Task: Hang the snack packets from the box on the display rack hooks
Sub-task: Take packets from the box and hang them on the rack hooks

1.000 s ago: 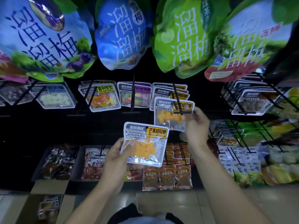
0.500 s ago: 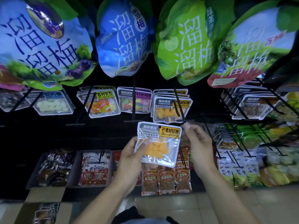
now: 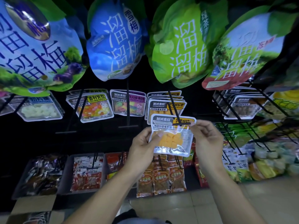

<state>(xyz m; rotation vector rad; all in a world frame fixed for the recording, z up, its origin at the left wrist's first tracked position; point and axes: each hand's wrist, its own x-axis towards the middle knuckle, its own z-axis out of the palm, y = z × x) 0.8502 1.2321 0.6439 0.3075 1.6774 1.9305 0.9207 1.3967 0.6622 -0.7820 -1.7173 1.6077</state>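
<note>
Fingers [image 3: 159, 134] of the left hand [image 3: 143, 147] curl round the left edge of the mango packet [image 3: 171, 135], thumb pressed on its clear front over the orange pieces, while the right hand [image 3: 207, 139] pinches the packet's upper right corner between thumb and forefinger. Both hands grip the packet upright, its yellow-labelled header level with the crossbar tip of a black hook [image 3: 181, 123] on the display rack [image 3: 97, 139]; the hook's end lies across the header, though whether it has entered the hanging hole cannot be told. Just behind and above, a stack of hung mango packets [image 3: 166, 105] sits further back on the same hook. To its left on neighbouring hooks hang the gummy packets [image 3: 127, 102] and the jelly bean packets [image 3: 93, 107]. Large plum bags [image 3: 182, 41] hang along the rack's top edge. Near the rack's bottom edge, below the hands, hang orange snack packets [image 3: 161, 181]. At the lower left corner of the view stands the cardboard box [image 3: 32, 209], open, with packets inside.
</note>
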